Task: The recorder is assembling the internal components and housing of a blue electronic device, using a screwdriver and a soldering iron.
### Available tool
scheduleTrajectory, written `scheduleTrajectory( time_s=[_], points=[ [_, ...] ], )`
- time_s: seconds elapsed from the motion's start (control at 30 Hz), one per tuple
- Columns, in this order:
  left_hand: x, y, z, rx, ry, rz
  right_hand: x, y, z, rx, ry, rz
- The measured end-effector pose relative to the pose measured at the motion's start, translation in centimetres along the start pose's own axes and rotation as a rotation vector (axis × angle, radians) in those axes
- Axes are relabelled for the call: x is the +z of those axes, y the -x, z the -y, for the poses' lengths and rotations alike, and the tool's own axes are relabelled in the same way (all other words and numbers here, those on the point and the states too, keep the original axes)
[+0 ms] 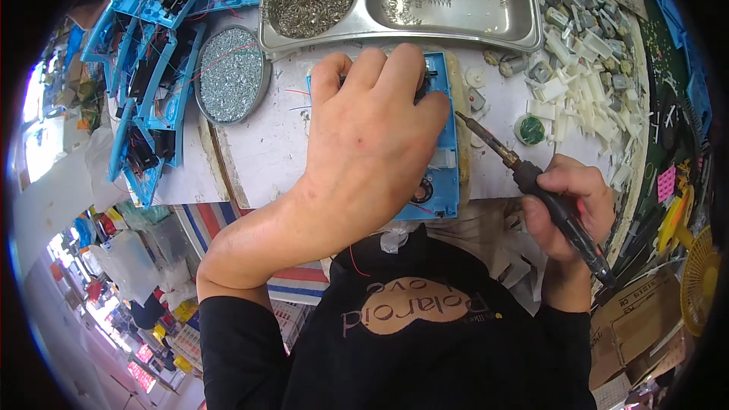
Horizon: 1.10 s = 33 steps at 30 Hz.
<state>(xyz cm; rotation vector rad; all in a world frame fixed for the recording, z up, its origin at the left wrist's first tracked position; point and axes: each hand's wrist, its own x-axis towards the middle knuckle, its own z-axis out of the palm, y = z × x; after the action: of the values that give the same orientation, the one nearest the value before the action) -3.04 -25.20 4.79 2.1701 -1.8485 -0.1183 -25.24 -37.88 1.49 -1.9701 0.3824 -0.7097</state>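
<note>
A blue plastic housing [448, 137] lies on the work table in front of me, with a dark round part near its lower end. My left hand [372, 106] covers most of it, fingers bent down over its upper part with the fingertips hidden. Thin red and blue wires stick out beside that hand. My right hand [573, 201] is wrapped around the black handle of a soldering iron [558, 216]. The iron's tip points up and left, close to the housing's right edge and my left thumb.
Behind the housing stands a metal tray [364, 39] of small springs. A round dish [231, 76] of small screws sits left, beside stacked blue housings [144, 83]. White plastic parts and small motors [569, 68] pile up right, near a small green-filled cup [530, 130].
</note>
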Motion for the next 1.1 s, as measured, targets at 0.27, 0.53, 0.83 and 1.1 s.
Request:
scheduleTrajectory(
  time_s=[0.27,0.53,0.83,1.1],
  points=[
    [-0.1,0.0,0.0,0.011,-0.027,0.011,0.0,0.1,-0.2,-0.013,-0.001,-0.015],
    [0.0,0.2,0.2,0.038,-0.033,0.009,0.0,0.4,0.1,0.009,-0.026,-0.024],
    [-0.4,1.4,1.6,0.053,0.100,-0.158,-0.2,0.5,0.5,-0.005,-0.030,-0.026],
    [-1.0,7.5,6.3,-0.271,0.076,-0.048,-0.2,0.7,0.6,0.113,-0.120,-0.050]
  ],
)
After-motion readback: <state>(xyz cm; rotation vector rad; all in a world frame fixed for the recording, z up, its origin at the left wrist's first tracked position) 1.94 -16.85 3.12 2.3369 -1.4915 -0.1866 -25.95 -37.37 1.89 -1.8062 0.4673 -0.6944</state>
